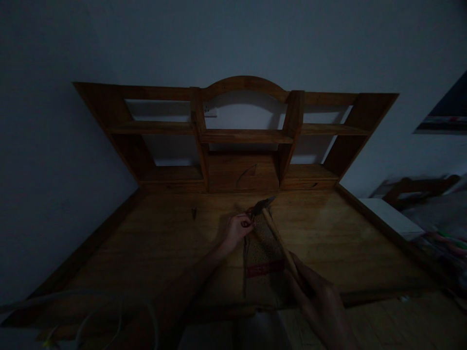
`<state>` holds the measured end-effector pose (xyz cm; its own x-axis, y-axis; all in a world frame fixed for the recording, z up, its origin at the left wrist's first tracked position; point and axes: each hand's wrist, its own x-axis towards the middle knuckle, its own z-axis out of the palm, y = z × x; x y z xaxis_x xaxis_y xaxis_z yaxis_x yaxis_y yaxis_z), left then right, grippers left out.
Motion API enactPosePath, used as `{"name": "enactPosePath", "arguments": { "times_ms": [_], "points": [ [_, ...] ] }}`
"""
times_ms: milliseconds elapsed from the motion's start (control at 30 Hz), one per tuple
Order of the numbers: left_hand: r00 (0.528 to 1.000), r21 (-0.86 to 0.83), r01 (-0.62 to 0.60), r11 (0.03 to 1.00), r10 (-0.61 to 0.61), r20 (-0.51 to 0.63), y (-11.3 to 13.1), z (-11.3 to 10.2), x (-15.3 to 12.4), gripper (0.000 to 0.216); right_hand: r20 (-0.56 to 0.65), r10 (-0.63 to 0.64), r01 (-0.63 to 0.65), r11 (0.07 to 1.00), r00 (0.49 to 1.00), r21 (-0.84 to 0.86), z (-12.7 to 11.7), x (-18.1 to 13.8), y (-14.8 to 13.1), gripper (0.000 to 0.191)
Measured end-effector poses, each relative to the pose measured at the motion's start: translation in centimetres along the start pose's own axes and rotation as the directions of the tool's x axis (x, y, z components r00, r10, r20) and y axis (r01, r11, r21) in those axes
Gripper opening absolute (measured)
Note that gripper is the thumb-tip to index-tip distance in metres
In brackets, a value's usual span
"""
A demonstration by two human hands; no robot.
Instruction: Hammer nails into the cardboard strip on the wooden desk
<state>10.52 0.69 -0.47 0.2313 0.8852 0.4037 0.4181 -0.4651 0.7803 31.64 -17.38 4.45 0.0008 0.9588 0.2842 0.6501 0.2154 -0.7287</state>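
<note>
My right hand (pixel 317 296) is closed round the wooden handle of a hammer (pixel 279 238), whose dark metal head points away from me, over the desk. My left hand (pixel 239 231) is pinched on a small dark looped piece (pixel 244 224) right beside the hammer head. Its exact kind is too dim to make out. Below the two hands lies a flat brown speckled board or sheet (pixel 264 250) with a red band across it. Along its left side runs a thin stick-like strip (pixel 245 272).
A wooden desk (pixel 164 243) carries a shelf unit (pixel 244 136) along the wall. One small dark object (pixel 194 212) lies left of my hands. Pale cables (pixel 120 296) loop at the lower left. A white surface (pixel 392 218) and a wooden chair back (pixel 419 187) stand right.
</note>
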Motion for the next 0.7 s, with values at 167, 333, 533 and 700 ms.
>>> {"name": "enactPosePath", "arguments": {
  "times_ms": [167,333,533,700],
  "points": [
    [1.0,-0.002,-0.001,1.0,0.001,0.022,-0.1,-0.7,-0.2,0.007,-0.057,0.18,-0.171,0.976,0.982,0.137,-1.2,0.4,-0.6,0.046],
    [0.998,0.009,0.023,1.0,-0.023,-0.059,-0.5,-1.9,0.1,0.009,-0.101,0.373,-0.328,0.894,0.922,0.306,-1.8,1.4,1.9,0.053],
    [0.975,-0.016,-0.153,0.988,0.149,-0.164,0.0,-2.8,0.6,0.013,-0.127,0.491,-0.417,0.828,0.862,0.376,-1.9,2.3,5.7,0.055],
    [0.937,0.04,-0.344,0.938,0.346,-0.049,0.7,-2.7,0.2,0.034,-0.108,0.51,-0.436,0.812,0.853,0.389,-2.3,2.5,5.7,0.056]
  ]
}}
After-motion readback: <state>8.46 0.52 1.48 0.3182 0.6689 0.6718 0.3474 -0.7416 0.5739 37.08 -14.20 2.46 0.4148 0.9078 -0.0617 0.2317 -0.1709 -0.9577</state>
